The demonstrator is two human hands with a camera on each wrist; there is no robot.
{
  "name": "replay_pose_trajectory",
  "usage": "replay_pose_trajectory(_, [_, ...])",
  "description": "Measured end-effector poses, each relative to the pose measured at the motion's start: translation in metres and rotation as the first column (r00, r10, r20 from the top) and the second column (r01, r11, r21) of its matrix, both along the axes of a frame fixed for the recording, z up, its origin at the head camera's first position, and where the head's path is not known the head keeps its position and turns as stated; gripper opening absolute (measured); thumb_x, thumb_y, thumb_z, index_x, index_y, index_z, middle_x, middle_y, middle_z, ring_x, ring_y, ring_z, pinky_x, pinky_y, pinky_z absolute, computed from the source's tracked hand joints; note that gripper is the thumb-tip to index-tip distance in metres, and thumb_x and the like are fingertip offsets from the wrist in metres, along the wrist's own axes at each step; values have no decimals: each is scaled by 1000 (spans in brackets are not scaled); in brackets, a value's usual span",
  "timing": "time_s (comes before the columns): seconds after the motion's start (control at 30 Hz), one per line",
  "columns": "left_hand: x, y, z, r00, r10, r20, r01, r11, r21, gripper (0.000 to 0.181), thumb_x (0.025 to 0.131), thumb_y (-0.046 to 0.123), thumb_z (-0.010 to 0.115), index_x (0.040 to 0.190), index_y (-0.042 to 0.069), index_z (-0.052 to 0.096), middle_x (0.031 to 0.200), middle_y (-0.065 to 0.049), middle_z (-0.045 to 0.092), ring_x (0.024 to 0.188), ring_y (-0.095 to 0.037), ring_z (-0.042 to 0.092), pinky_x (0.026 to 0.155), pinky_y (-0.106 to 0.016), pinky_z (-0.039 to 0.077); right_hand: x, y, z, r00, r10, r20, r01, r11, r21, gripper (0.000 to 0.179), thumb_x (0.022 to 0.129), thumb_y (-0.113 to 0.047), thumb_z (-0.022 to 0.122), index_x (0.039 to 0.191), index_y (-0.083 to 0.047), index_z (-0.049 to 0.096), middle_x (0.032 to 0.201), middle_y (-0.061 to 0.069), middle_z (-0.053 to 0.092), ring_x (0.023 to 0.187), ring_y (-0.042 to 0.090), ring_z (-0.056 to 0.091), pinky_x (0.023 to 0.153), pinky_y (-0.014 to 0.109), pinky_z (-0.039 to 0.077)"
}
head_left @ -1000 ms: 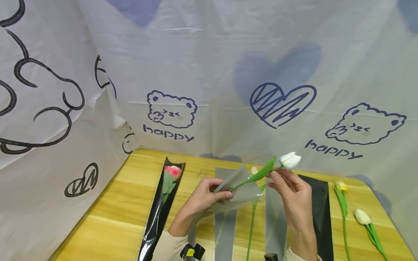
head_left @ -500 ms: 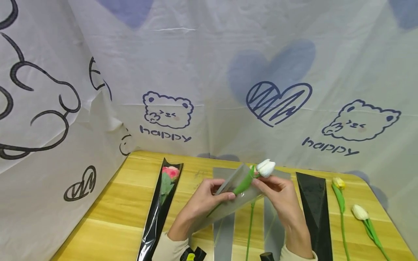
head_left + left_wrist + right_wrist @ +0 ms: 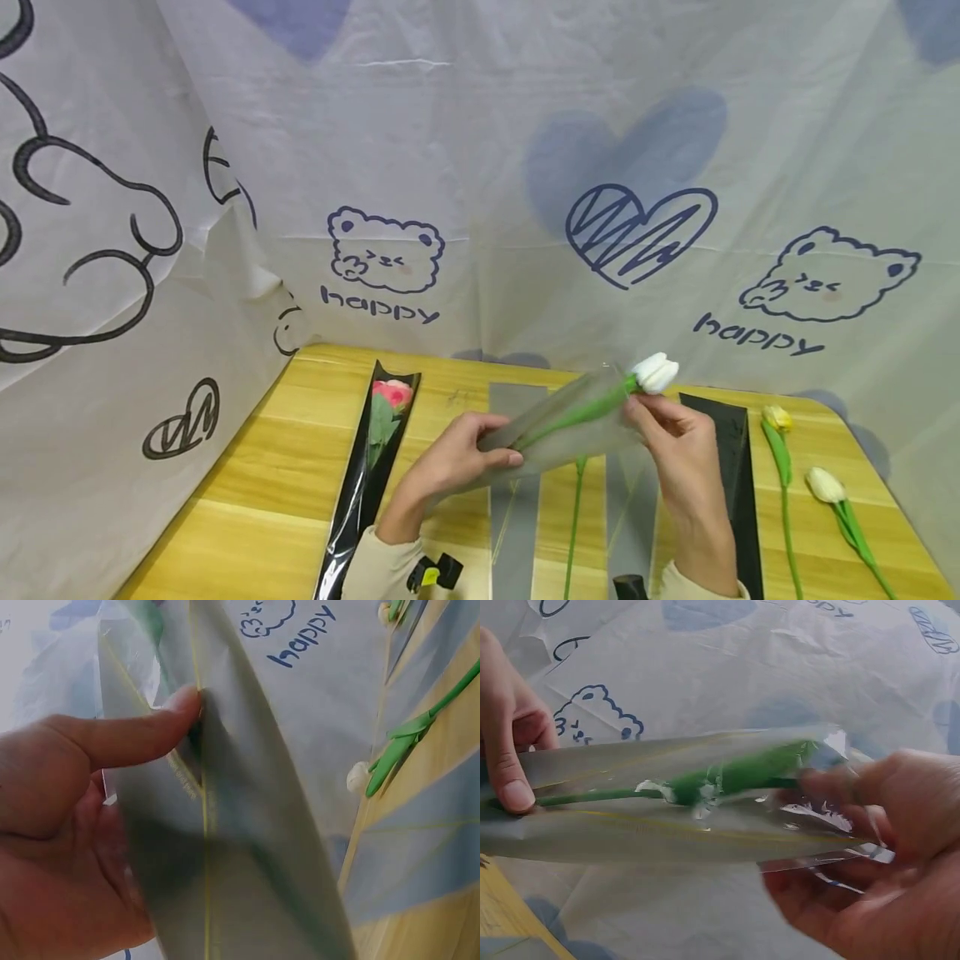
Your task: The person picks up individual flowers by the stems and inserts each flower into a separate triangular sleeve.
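Note:
A white tulip lies slantwise in a translucent grey flower sleeve, its bloom sticking out at the right end. Through the film show its green leaf and stem. My left hand grips the sleeve towards its lower left part, thumb on top, in the head view. At the mouth, my right hand pinches the tulip's stem just under the bloom, its fingertips seen through the clear film in the right wrist view. Both hands hold sleeve and flower above the wooden table.
A pink flower in a black sleeve lies to the left. Flat grey sleeves and another tulip's stem lie below my hands. On the right are a black sleeve, a yellow tulip and another white tulip.
The tulip first went leftward into the sleeve. Since then my right hand and the bloom have moved right, the sleeve's mouth now reaches the bloom, and the leaf lies behind film.

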State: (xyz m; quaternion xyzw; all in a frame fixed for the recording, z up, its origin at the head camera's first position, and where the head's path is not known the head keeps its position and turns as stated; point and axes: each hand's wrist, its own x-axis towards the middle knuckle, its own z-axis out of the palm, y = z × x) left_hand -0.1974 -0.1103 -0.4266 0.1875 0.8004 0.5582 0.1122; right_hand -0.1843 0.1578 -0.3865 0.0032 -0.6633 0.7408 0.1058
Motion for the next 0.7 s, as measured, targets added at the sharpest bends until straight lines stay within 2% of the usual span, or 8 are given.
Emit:
replay_pose_trajectory(0.13, [1,3,2,1000,5,-20,-5,1000,-2,21,92,7,76,114,4,75,97,-4,72,82,-17,64,73,-32,54,3,2,1,990,138,19,-139,981,136,21,96,-4,72,105,15,73,104,1,71,101,12,64,82,27,57])
replay_pose_trajectory(0.2, [2,4,4,1000,-1,-29,1,1000,-6,21,92,6,76,113,4,75,96,-5,73,81,-17,65,72,-32,55,2,1,2,983,180,35,-184,967,174,24,96,-7,72,106,15,73,106,4,70,100,13,66,83,31,58])
replay_pose_trajectory(0.3, [3,5,4,999,-15,-34,14,1000,-11,22,92,7,76,114,3,75,97,-6,74,81,-17,66,72,-31,56,3,0,2,975,216,55,-223,955,194,29,98,-11,72,109,15,72,111,8,68,102,14,68,86,36,59])
replay_pose_trajectory(0.5, [-1,-3,0,999,-29,-34,29,1000,-5,15,92,6,75,107,1,76,88,-4,71,75,-14,61,67,-26,51,3,11,3,959,266,101,-282,937,207,38,104,-14,64,128,16,62,120,15,68,99,12,70,82,36,60])
replay_pose_trajectory(0.57, [-3,-7,-2,999,-30,-22,30,1000,6,12,92,5,75,103,0,76,84,-3,68,72,-13,59,65,-25,48,4,15,4,959,265,98,-278,945,171,41,104,-14,62,133,16,58,122,13,68,100,12,71,83,35,59])
replay_pose_trajectory(0.63, [-5,-10,-4,1000,-27,-11,28,999,29,12,92,5,75,101,-2,74,83,-3,67,72,-12,58,65,-24,47,4,18,5,972,227,62,-231,971,66,45,104,-15,62,135,16,55,123,10,68,100,15,72,86,35,58])
replay_pose_trajectory(0.7, [-7,-12,-5,1000,-16,18,15,997,71,16,93,6,75,104,-5,73,85,-5,69,73,-12,59,66,-24,49,3,18,5,985,170,3,-170,984,-57,45,104,-17,62,137,12,54,123,9,69,102,20,73,88,37,57])
